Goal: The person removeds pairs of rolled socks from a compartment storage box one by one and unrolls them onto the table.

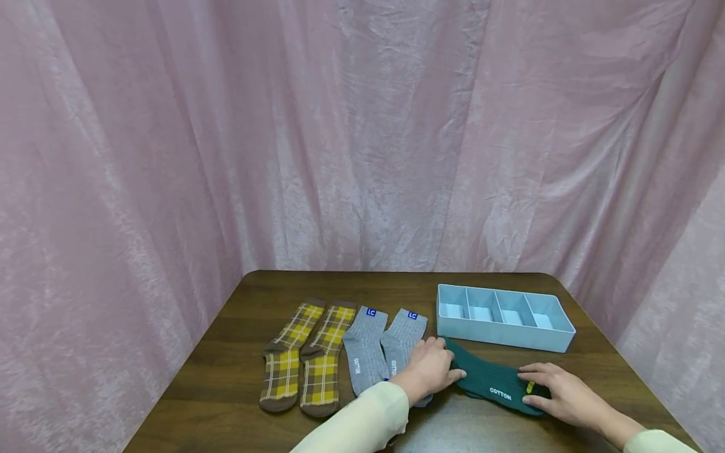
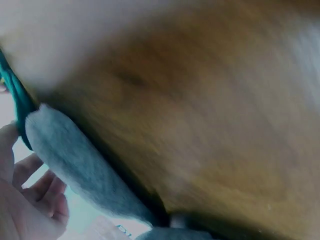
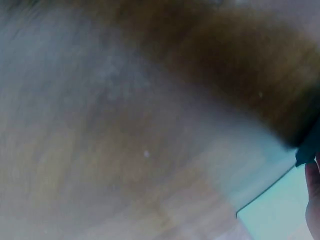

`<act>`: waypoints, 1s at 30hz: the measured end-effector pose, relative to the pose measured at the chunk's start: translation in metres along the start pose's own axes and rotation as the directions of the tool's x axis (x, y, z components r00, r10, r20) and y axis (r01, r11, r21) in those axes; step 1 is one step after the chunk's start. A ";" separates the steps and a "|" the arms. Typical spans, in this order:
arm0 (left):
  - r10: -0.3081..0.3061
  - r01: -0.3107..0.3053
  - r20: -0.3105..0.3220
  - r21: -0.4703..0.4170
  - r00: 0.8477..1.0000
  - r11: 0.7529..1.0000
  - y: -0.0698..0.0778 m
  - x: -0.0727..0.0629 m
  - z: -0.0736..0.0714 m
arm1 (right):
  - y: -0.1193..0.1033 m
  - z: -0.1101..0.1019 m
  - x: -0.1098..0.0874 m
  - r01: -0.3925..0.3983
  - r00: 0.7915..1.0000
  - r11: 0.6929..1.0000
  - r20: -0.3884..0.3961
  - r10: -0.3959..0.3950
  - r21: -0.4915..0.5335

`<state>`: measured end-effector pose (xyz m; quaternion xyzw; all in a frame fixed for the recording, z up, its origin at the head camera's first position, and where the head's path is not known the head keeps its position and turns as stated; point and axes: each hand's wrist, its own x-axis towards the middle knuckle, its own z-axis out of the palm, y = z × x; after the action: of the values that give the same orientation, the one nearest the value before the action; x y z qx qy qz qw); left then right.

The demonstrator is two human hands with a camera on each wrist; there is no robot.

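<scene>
A pair of dark green ribbed socks [image 1: 489, 380], stacked and marked COTTON, lies flat at the table's right front. My left hand [image 1: 427, 368] touches their left end, thumb and fingers spread around it; that green end [image 2: 20, 107] also shows in the left wrist view. At the opposite end, my right hand [image 1: 557, 390] rests with fingers and thumb apart, a small yellow mark visible between them. Beneath and beside my left hand are two grey socks [image 1: 365, 352] with blue patches. Two yellow-and-brown plaid socks [image 1: 283, 362] lie farther left.
A light blue box [image 1: 504, 331] with several compartments stands behind the green socks, near the table's right edge. The brown wooden table [image 1: 221, 346] extends past the plaid socks on the left. Pink curtains [image 1: 362, 138] hang behind it.
</scene>
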<state>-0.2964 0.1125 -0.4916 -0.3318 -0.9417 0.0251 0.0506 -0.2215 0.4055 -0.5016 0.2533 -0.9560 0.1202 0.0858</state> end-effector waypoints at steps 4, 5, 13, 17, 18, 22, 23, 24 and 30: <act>0.006 -0.007 0.046 0.031 0.999 0.999 0.005 -0.002 0.000 | -0.002 0.001 0.000 0.000 0.998 1.000 0.067 -0.001 0.016; 0.005 -0.007 0.049 0.044 0.999 0.999 0.005 -0.002 0.001 | -0.003 0.001 0.000 -0.002 0.998 1.000 0.068 0.000 0.017; 0.015 -0.018 0.060 0.045 0.998 0.999 0.000 0.000 0.002 | -0.010 0.001 0.000 0.053 0.997 0.997 0.045 -0.056 0.056; 0.027 -0.029 0.084 0.024 0.996 0.999 -0.004 0.001 -0.001 | -0.011 0.003 0.001 0.141 0.990 0.983 -0.004 -0.142 0.117; 0.030 -0.032 0.086 0.022 0.996 0.999 -0.005 0.001 -0.001 | -0.011 0.003 0.001 0.157 0.988 0.978 -0.011 -0.157 0.136; 0.047 -0.048 0.086 0.014 0.995 0.999 -0.008 0.001 -0.002 | -0.012 0.005 0.003 0.198 0.979 0.958 -0.003 -0.202 0.208; 0.053 -0.054 0.087 0.009 0.995 0.999 -0.009 0.001 -0.001 | -0.013 0.005 0.004 0.207 0.977 0.952 0.001 -0.213 0.228; 0.058 -0.059 0.090 0.003 0.994 0.998 -0.009 0.001 -0.002 | -0.013 0.005 0.004 0.218 0.974 0.945 0.005 -0.226 0.244; 0.081 -0.074 0.127 -0.059 0.989 0.995 -0.015 0.003 -0.002 | -0.017 0.001 0.010 0.219 0.973 0.937 0.008 -0.230 0.271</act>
<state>-0.3076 0.1027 -0.4880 -0.3672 -0.9296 0.0229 -0.0204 -0.2214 0.3860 -0.4968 0.3723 -0.8974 0.2327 0.0448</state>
